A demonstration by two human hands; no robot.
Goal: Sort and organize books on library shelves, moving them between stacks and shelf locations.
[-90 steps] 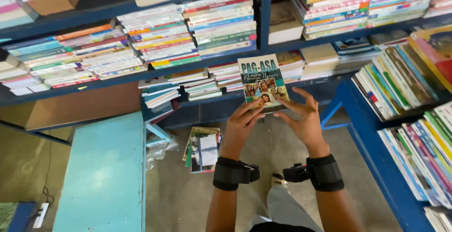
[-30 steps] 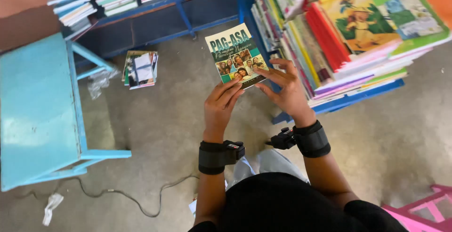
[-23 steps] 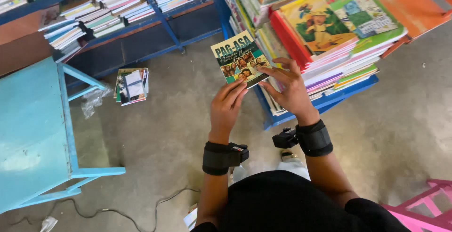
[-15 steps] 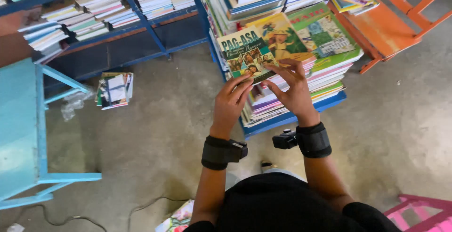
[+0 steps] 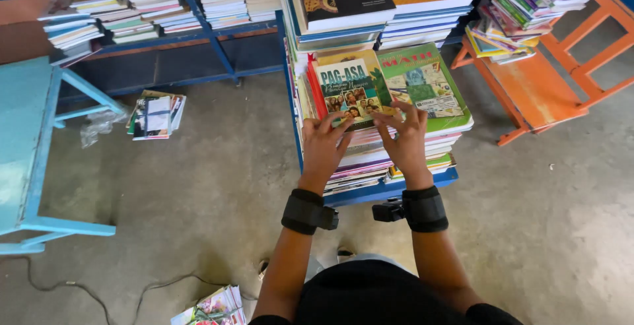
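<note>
On the grey concrete floor the blue shelf [image 5: 370, 193] stands at twelve o'clock, and I see my left hand [image 5: 323, 148] and right hand [image 5: 404, 141] pinching the green book [image 5: 349, 93] over its stack, not yet released.

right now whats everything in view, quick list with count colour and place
green-covered book: one, held by both hands over the lower book stacks
blue shelf unit: one, centre, packed with stacked books
green workbook: one, top of stack, right of held book
blue back shelves: one run, top left, with book piles
turquoise table: one, far left
orange bench: one, right, books on it
loose books on floor: small pile, left
left hand: black wristband, on the book
right hand: black wristband, on the book
</note>
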